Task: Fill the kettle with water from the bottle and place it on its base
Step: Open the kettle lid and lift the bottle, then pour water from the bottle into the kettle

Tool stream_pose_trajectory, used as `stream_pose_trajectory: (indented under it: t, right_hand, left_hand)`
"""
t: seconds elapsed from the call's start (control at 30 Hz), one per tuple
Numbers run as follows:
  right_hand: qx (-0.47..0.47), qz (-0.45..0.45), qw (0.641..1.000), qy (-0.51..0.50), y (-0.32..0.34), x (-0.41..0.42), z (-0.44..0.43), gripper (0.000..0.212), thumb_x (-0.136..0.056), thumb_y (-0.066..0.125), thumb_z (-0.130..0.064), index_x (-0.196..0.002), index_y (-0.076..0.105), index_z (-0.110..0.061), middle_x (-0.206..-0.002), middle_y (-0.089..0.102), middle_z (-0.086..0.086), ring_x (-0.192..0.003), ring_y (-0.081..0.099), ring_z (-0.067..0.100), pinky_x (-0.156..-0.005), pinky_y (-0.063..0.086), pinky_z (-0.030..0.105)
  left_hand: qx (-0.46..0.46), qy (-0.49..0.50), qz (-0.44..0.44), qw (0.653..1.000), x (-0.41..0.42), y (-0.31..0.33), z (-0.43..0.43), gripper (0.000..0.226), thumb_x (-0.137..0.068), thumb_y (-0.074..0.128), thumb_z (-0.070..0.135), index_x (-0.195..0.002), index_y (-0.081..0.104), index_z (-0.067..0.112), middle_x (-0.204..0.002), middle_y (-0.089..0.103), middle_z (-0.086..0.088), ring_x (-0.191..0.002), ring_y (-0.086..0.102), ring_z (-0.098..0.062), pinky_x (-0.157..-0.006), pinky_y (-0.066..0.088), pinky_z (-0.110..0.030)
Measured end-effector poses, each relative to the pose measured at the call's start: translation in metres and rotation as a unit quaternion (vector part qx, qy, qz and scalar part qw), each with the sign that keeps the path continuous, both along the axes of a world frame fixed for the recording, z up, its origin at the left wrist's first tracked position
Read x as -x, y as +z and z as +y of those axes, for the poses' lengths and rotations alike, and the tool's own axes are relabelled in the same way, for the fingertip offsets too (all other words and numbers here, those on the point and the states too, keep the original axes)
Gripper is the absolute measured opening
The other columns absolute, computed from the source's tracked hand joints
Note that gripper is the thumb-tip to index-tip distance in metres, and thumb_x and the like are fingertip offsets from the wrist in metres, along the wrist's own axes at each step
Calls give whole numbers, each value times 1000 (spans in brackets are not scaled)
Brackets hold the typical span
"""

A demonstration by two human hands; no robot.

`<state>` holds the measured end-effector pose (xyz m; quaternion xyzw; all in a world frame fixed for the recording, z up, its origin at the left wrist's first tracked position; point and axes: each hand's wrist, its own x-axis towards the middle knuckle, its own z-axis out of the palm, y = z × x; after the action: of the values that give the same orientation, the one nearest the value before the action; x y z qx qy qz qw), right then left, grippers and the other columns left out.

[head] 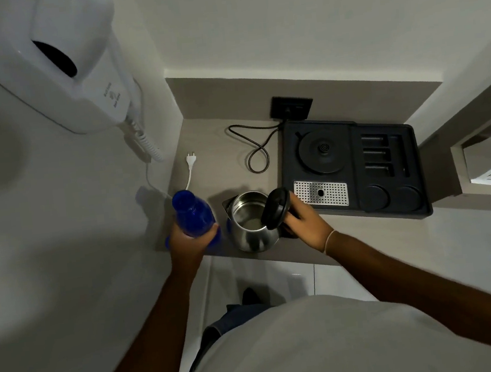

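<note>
- The steel kettle [253, 226] stands upright at the front edge of the shelf [208, 135], between the two hands, its black lid [275, 208] tipped open so the bare metal inside shows.
- The right hand [300, 218] is at the kettle's handle side, fingers closed on the handle below the raised lid.
- The left hand [194, 241] is wrapped around the lower body of the blue bottle [191, 214], held upright just left of the kettle near the shelf's front-left corner.
- The round kettle base [322, 150] sits in the black tray [393, 215] on the right half of the shelf, well apart from the kettle.
- Its black cord [254, 154] loops across the shelf to the wall socket [292, 107] at the back edge.
- A white plug [191, 158] lies near the shelf's left edge.
</note>
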<state>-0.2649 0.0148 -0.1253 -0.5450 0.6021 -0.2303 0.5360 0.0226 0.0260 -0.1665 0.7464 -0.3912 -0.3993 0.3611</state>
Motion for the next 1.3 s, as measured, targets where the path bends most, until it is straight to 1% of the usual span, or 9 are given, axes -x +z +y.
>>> stream_pose_trajectory:
  t: [0.17,0.27,0.4,0.6,0.77,0.9,1.03,1.13,1.3]
  right_hand:
    - [15,14,1000,7,0,2,-2,64,-99,56,-59,-128,54,-1,-116,69,25,-115,64,49,-105,53,67]
    - [22,15,1000,9,-2,2,-4,62,-98,56,-60,-126,55,-4,-113,70,22,-113,66,46,-104,54,65]
    - [24,-4,1000,21,-4,3,-4,61,-97,54,-63,-119,54,-6,-110,70,20,-110,66,45,-103,55,65]
    - [26,-18,999,31,-1,3,-6,54,-93,53,-62,-106,48,-10,-105,68,22,-104,64,47,-101,54,64]
    - [37,-26,998,42,-5,6,-7,42,-92,52,-62,-95,42,-21,-98,66,23,-83,57,24,-93,55,58]
    - [38,-17,998,45,-5,6,-8,30,-90,53,-63,-85,37,-37,-79,57,3,-74,49,19,-79,49,43]
    - [38,-20,998,50,-9,7,-9,41,-89,52,-62,-94,41,-23,-91,63,22,-78,50,18,-81,52,50]
    - [38,-21,998,51,-12,8,-10,49,-87,51,-64,-97,43,-17,-91,63,22,-78,50,18,-80,49,44]
    - [42,-20,997,54,-13,8,-11,30,-88,52,-64,-84,36,-39,-79,57,1,-73,47,16,-78,47,40]
  left_hand:
    - [38,-59,-55,996,-4,20,3,64,-67,98,32,-113,55,43,-104,67,19,-94,64,4,-85,54,-23]
    - [44,-108,-93,989,-4,33,15,51,-64,95,36,-102,61,44,-88,72,9,-79,70,-6,-81,61,-27]
    - [18,-128,-127,983,-3,48,29,64,-67,96,34,-105,53,61,-97,69,13,-83,70,-4,-77,57,-32]
    - [15,-148,-215,965,-3,54,46,82,-64,96,37,-133,53,38,-116,61,8,-99,64,-15,-88,53,-40]
    - [-10,-183,-310,933,-5,59,49,82,-65,92,41,-137,54,28,-116,60,-1,-104,63,-28,-86,60,-54]
    - [-19,-186,-371,910,-3,61,51,84,-66,89,46,-140,52,33,-118,59,-1,-107,61,-27,-78,60,-49]
    - [-21,-192,-413,890,-3,61,53,88,-62,91,47,-139,51,34,-114,59,-3,-104,62,-30,-68,54,-41]
    - [-33,-199,-440,875,-2,62,54,92,-60,93,49,-140,50,33,-116,61,-6,-103,64,-33,-67,57,-43]
    - [-50,-191,-469,861,1,69,56,94,-59,92,51,-140,49,34,-114,61,-7,-101,65,-34,-65,60,-46]
